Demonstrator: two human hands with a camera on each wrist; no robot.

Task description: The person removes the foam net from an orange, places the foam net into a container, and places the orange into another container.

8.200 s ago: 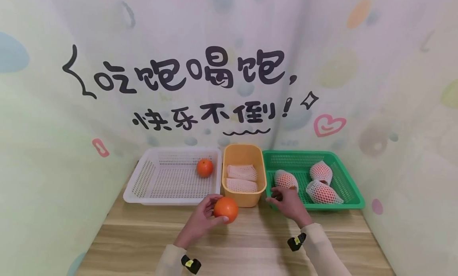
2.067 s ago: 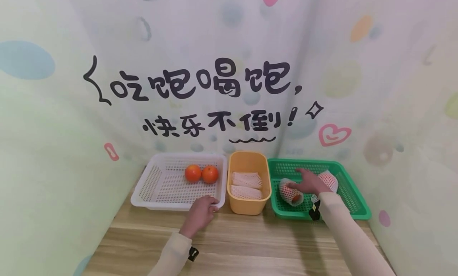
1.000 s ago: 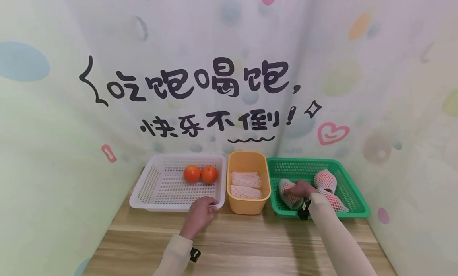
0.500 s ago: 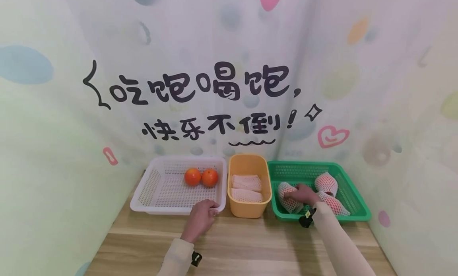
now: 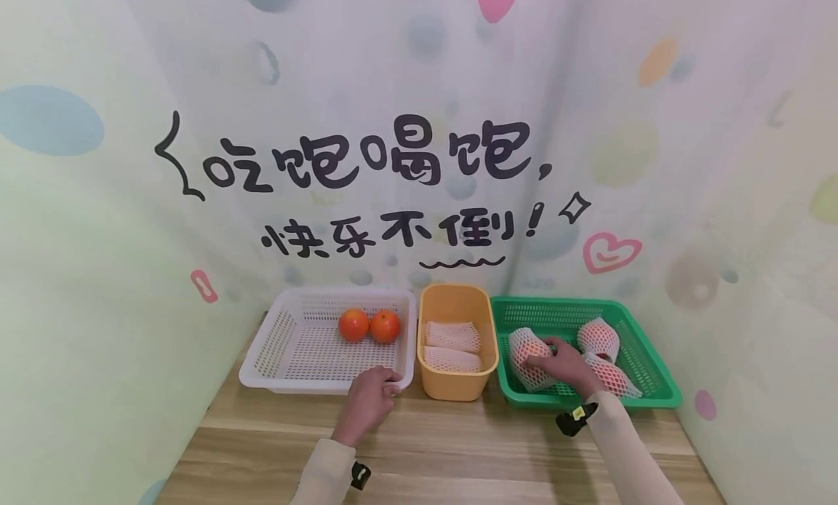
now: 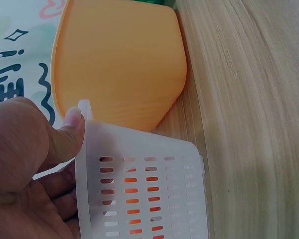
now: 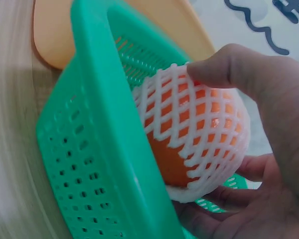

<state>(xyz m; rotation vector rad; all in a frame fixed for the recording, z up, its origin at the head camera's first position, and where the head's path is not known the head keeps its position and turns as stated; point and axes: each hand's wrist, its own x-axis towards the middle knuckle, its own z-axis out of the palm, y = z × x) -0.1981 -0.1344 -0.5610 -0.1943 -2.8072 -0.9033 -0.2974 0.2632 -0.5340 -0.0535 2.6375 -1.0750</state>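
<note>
My right hand (image 5: 568, 364) grips an orange in a white foam net (image 5: 529, 359) inside the green basket (image 5: 661, 378). In the right wrist view the thumb presses on the net (image 7: 189, 109) and the fingers curl under it; bare orange skin shows at the net's open end. My left hand (image 5: 369, 403) holds the front right corner of the white basket (image 5: 262, 380), with its thumb on the rim in the left wrist view. Two bare oranges (image 5: 353, 325) sit side by side in that basket.
Between the baskets stands a yellow bin (image 5: 458, 386) with two foam nets (image 5: 452, 336) lying in it. Two more netted oranges (image 5: 598, 338) lie at the right of the green basket. A printed curtain (image 5: 419, 68) hangs behind the wooden table (image 5: 452, 454).
The bare orange once in my left hand now sits in the white basket, and that hand holds the rim. My right hand has closed on the netted orange and tilted it slightly.
</note>
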